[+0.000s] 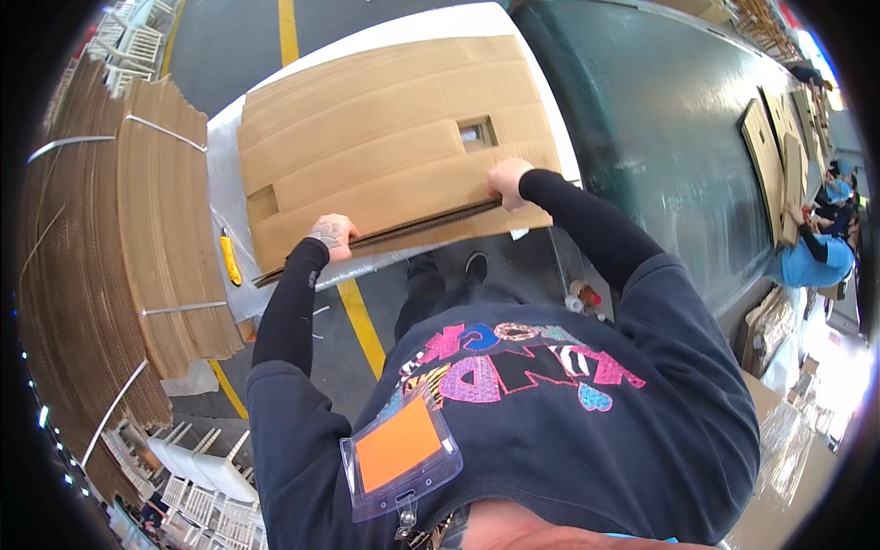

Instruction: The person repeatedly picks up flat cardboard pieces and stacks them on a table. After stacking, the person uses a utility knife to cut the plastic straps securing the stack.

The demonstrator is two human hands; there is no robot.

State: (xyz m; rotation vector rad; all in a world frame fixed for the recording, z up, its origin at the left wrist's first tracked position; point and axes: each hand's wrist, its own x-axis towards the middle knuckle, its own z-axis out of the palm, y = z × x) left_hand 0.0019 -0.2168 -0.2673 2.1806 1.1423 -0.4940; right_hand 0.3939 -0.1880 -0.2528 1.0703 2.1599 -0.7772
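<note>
A flat stack of brown cardboard sheets (385,128) with rectangular cut-outs lies on a white-covered table (458,18) in front of me. My left hand (334,236) is closed on the stack's near edge, toward its left end. Farther right along that same edge, my right hand (509,181) grips the cardboard with curled fingers. A dark gap between layers shows along the edge between both hands. Left of the stack, a yellow utility knife (230,257) rests on the table covering, apart from my hands.
Tall bundles of strapped cardboard (170,229) stand at the left. A large green, shiny surface (660,137) lies to the right, with cardboard pieces (763,160) and a co-worker in blue (816,263) beyond. Small bottles (582,295) sit beneath my right arm.
</note>
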